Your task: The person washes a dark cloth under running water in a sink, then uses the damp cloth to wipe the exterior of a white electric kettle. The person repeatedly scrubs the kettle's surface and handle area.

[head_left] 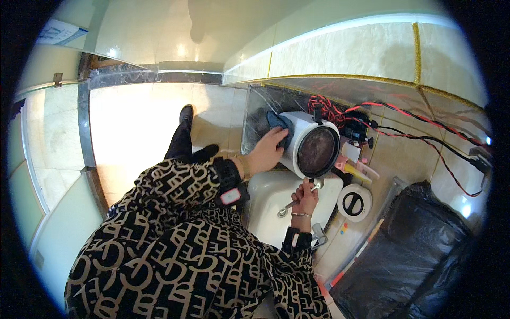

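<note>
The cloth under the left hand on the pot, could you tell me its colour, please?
The cloth is dark blue, seen in the head view.

head view, steeply downward, seemingly close

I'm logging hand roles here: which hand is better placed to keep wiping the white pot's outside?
Left. The left hand already presses the dark blue cloth against the white round pot's side. The right hand is occupied, its grip closed near the pot's rim and the metal tap.
</note>
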The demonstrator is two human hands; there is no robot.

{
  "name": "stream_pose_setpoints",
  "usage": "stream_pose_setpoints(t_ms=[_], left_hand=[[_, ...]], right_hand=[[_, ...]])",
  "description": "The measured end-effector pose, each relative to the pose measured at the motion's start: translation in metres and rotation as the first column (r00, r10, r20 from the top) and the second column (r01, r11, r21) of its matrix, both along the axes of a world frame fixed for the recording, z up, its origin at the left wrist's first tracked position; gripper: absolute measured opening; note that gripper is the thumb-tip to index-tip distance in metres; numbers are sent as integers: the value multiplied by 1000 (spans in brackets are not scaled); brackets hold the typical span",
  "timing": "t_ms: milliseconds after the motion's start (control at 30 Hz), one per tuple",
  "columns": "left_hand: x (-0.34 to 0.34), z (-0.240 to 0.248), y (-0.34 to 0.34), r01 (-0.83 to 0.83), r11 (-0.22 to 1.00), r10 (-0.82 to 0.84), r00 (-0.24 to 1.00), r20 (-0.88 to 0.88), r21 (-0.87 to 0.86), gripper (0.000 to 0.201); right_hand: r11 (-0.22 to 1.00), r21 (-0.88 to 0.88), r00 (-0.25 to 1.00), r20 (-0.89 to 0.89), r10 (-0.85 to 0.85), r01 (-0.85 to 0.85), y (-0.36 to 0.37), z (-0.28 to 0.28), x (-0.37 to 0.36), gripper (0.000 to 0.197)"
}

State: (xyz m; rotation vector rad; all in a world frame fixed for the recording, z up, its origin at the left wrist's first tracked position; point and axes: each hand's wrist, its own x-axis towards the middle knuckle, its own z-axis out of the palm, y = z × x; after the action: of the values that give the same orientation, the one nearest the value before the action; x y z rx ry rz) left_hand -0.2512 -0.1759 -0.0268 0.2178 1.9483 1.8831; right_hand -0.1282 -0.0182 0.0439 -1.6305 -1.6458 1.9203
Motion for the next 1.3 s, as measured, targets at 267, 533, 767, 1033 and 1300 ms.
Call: stream_pose_setpoints(t_ms=[267, 533, 767, 1033, 1300], left_hand=[[-18, 3, -5, 96, 995, -98, 991, -88, -28, 53], [-34, -10, 6, 90, 994, -90, 996, -10, -56, 52], [-17, 9, -6, 128, 992, -128, 991, -26, -2, 55], [-43, -36, 9, 111, 988, -116, 992, -47, -105, 45], [-62, -27, 13, 115, 990, -125, 985, -122, -87, 43]], right_hand=[[1000, 17, 1000, 10, -24, 24, -2, 1, 0, 27], [1000, 3, 1000, 10, -24, 24, 0, 0, -1, 27], [1000, 9, 1000, 12, -14, 14, 0, -1, 2, 26], [1000, 3, 1000, -6, 3, -3, 1, -1, 2, 25], [1000, 1, 1000, -12, 3, -3, 2, 0, 2, 26]])
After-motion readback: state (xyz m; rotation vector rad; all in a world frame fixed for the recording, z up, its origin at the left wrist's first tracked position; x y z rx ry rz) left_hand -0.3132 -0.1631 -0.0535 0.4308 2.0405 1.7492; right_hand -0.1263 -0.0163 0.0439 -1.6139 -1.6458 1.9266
